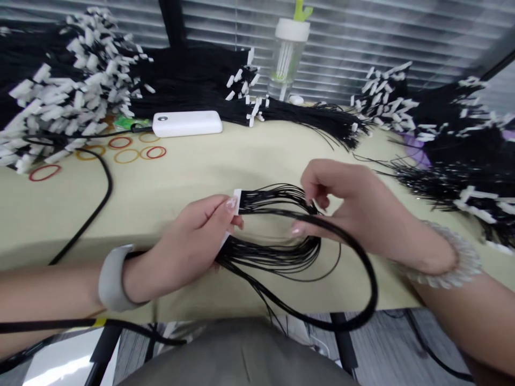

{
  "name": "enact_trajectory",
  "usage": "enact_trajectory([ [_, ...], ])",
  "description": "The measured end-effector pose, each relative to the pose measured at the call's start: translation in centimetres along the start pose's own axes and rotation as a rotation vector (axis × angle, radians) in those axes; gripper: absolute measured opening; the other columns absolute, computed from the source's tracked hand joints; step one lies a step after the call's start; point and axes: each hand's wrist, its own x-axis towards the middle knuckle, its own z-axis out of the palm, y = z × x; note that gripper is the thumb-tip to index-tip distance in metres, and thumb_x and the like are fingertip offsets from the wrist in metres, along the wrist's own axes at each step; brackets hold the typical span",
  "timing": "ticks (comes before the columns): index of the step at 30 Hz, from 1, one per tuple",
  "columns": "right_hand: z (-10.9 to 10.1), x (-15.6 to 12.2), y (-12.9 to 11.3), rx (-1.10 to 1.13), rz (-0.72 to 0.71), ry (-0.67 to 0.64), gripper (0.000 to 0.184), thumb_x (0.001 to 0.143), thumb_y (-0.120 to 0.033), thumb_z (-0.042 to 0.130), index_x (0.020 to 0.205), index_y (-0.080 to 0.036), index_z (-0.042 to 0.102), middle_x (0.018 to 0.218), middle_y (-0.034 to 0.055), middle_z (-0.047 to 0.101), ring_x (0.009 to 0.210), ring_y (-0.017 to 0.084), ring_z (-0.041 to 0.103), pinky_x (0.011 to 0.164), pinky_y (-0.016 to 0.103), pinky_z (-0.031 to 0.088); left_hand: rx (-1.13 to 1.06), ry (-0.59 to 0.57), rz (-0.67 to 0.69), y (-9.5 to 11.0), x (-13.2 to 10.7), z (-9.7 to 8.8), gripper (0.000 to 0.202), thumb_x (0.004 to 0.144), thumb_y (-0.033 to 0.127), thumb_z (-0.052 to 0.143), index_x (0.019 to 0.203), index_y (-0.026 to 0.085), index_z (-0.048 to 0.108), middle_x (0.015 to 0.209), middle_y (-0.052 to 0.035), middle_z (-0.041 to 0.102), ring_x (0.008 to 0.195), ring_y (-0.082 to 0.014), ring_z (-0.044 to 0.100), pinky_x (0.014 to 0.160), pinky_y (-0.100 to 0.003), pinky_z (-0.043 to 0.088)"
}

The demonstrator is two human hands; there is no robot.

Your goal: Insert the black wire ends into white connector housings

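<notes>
My left hand [189, 241] is closed on a bundle of thin black wires [277, 252] and pinches its white connector [236, 201] between thumb and fingers. The wires loop to the right and back under the hand. My right hand [354, 209] is closed, pinching the looped wires near their bend at the middle of the table. A thicker black cable [362, 262] curves around below my right hand and over the table's front edge.
Heaps of black wire bundles with white connectors lie at the back left [68, 91], back middle [225, 91] and right [450, 139]. A white power bank [187, 123], several rubber bands [129, 153], a clear bottle [286, 59] and a black cable [96, 198] are on the beige table [193, 171].
</notes>
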Motion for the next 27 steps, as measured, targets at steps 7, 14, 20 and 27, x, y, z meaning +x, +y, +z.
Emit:
enact_trajectory([
  [7,-1.7,-1.8,-1.9,0.020,-0.004,-0.071,0.042,0.077,-0.040,0.051,0.050,-0.015,0.031,0.046,-0.0039,0.027,0.044,0.005,0.024,0.041,0.022,0.020,-0.124,0.013,-0.051,0.0,0.3,0.2,0.034,0.081,0.047,0.036,0.067,0.017,0.045,0.052,0.0053,0.040,0.035,-0.0057,0.037,0.031,-0.016,0.032],
  [14,2.3,-1.9,-1.8,0.217,-0.142,-0.579,0.023,0.082,-0.018,0.039,0.060,-0.015,0.045,0.055,-0.0059,0.045,0.048,0.002,0.032,0.046,0.016,0.024,-0.112,0.034,-0.031,0.0,0.1,0.2,0.033,0.082,0.046,0.036,0.065,0.018,0.043,0.050,0.0060,0.038,0.037,-0.0053,0.035,0.033,-0.015,0.031],
  [20,3.4,-1.4,-2.3,0.397,-0.126,-0.630,0.017,0.078,-0.015,0.042,0.062,-0.013,0.046,0.055,-0.0067,0.043,0.049,0.001,0.032,0.047,0.013,0.026,-0.116,0.020,-0.035,0.2,0.0,0.1,0.032,0.082,0.044,0.036,0.066,0.018,0.043,0.048,0.0062,0.038,0.036,-0.0056,0.035,0.033,-0.015,0.031],
  [27,3.6,-1.7,-2.4,0.340,-0.095,-0.596,0.015,0.075,-0.016,0.044,0.061,-0.013,0.048,0.055,-0.0056,0.046,0.047,0.001,0.032,0.044,0.013,0.024,-0.083,0.002,-0.020,0.1,0.1,0.1,0.032,0.082,0.044,0.035,0.067,0.017,0.045,0.050,0.0055,0.039,0.036,-0.0054,0.036,0.031,-0.014,0.032],
])
